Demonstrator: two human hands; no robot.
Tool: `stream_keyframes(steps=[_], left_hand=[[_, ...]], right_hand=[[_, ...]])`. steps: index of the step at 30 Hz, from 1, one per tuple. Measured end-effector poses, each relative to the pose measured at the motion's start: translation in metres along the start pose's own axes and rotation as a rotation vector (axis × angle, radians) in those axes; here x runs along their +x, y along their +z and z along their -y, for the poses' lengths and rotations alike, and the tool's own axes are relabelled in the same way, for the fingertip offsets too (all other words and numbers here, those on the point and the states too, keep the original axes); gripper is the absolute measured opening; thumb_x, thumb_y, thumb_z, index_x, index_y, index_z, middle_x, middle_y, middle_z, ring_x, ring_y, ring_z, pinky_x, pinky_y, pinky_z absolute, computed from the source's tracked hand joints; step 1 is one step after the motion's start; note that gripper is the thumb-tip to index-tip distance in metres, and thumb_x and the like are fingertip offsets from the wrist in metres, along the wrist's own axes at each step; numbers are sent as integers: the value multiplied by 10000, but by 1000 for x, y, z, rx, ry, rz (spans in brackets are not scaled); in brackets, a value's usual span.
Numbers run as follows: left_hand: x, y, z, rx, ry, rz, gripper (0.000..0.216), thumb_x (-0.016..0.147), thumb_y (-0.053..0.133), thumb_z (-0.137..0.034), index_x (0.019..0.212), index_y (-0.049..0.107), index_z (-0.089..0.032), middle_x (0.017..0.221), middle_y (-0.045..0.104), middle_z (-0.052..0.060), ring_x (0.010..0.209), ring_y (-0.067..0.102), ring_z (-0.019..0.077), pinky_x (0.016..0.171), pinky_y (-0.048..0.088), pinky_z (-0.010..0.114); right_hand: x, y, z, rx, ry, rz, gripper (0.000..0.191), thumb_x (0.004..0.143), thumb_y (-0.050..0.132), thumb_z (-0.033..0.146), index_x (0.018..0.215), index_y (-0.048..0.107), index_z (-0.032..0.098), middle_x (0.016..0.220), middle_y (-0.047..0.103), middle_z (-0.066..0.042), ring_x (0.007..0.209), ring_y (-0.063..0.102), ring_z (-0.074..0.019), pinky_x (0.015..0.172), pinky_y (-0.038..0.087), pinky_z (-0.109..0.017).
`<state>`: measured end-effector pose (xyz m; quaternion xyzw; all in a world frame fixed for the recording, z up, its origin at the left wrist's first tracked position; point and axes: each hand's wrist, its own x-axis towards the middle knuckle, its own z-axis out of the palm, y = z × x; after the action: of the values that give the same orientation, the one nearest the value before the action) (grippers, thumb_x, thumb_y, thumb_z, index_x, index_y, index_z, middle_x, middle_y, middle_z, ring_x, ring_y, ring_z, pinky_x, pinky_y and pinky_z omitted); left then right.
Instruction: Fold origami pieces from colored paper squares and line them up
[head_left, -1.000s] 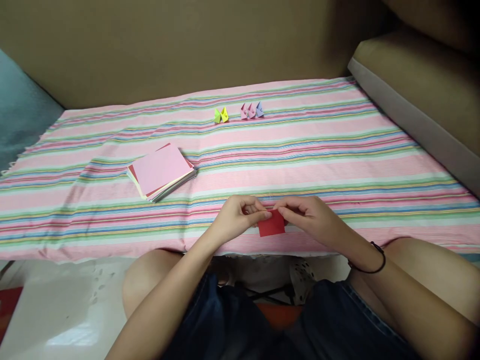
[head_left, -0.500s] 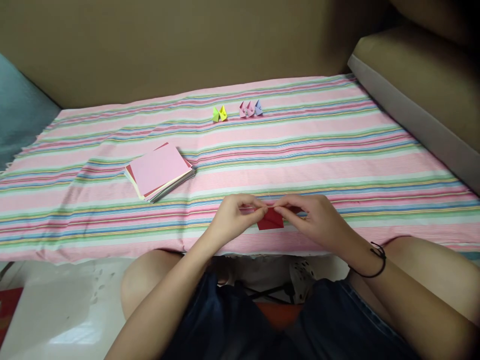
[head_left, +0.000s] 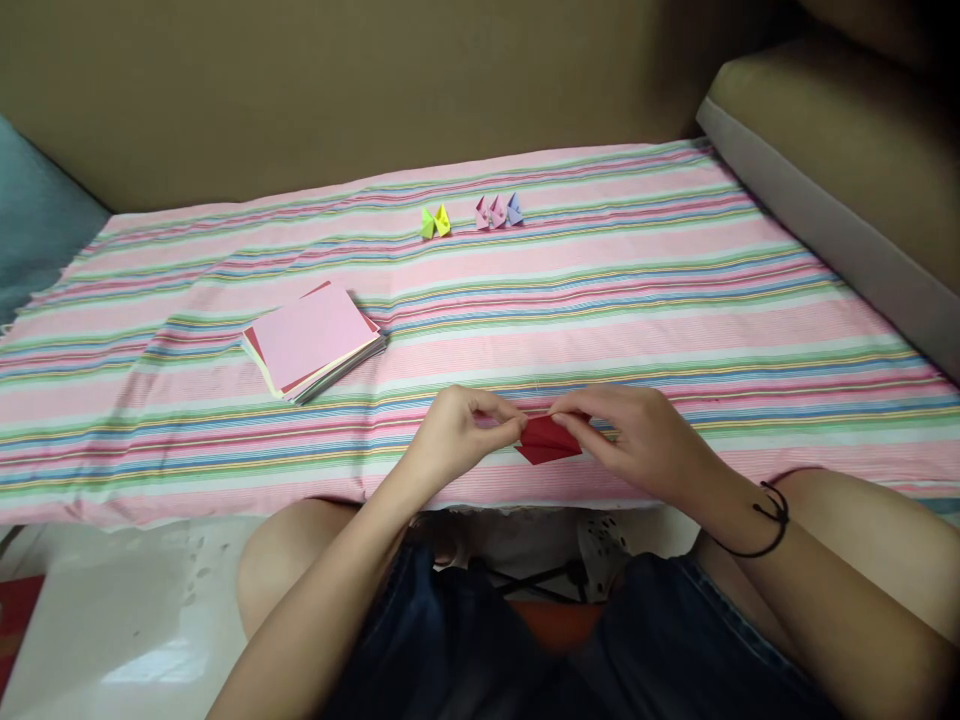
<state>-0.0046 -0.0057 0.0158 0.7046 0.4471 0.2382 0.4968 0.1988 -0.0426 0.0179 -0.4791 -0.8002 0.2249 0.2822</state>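
Fingers [head_left: 507, 424] of the left hand [head_left: 457, 440] and the right hand [head_left: 641, 440] pinch the far edge of a small red paper [head_left: 550, 441]. The paper is creased into a pointed shape with one flap raised, and it sits at the near edge of the stripe-covered table [head_left: 675, 300]. A paper stack [head_left: 311, 338] topped with pink lies to the left. Tiny folded figures [head_left: 495, 212] in yellow, pink and purple line the far side.

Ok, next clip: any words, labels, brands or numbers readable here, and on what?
None to read. The red paper pinched between the left hand and the right hand, the paper stack, the folded figures and the striped cloth show no print.
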Motion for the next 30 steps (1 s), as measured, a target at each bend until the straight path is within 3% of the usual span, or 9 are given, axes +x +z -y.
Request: stream_keyframes(steps=[4, 9, 15, 18, 24, 30], left_hand=[[-1, -7, 0, 34, 12, -1, 105, 747, 642, -170, 747, 745, -151, 800, 753, 32, 767, 666, 169, 707, 485, 230], [-1, -9, -1, 12, -2, 48, 196, 804, 632, -307, 781, 731, -140, 747, 720, 38, 713, 626, 158, 657, 459, 237], [0, -4, 2, -264, -40, 44, 234, 827, 614, -354, 842, 697, -137, 805, 700, 42, 774, 622, 156, 723, 477, 251], [0, 2, 3, -306, -57, 27, 226, 770, 684, -348, 784, 669, -123, 744, 681, 44, 700, 613, 152, 672, 484, 259], [-1, 11, 1, -139, 54, -48, 169, 807, 629, -251, 683, 627, -137, 679, 627, 14, 663, 582, 132, 631, 457, 243], [-1, 12, 2, 79, 218, -104, 149, 816, 599, -186, 674, 623, -148, 684, 628, 9, 668, 574, 131, 649, 429, 246]], right_hand=[[0, -5, -1, 35, 27, -4, 186, 892, 495, 217, 848, 675, 231, 838, 729, -25, 738, 663, -185, 666, 468, -296], [1, -5, 0, 122, 97, 9, 177, 890, 499, 228, 806, 654, 220, 754, 694, -14, 673, 629, -158, 603, 455, -269], [0, -3, 1, 249, 204, -10, 156, 890, 496, 230, 850, 644, 208, 749, 686, -14, 683, 618, -155, 607, 460, -257], [1, -2, 0, 282, 221, -30, 144, 889, 510, 241, 851, 644, 202, 754, 679, -12, 694, 613, -150, 612, 460, -250], [5, 7, -2, 390, 229, 0, 123, 874, 544, 242, 813, 641, 197, 738, 654, 11, 660, 604, -119, 593, 456, -223], [7, 15, 3, 332, 202, -31, 116, 839, 541, 179, 794, 648, 192, 749, 670, 10, 678, 622, -131, 623, 475, -241]])
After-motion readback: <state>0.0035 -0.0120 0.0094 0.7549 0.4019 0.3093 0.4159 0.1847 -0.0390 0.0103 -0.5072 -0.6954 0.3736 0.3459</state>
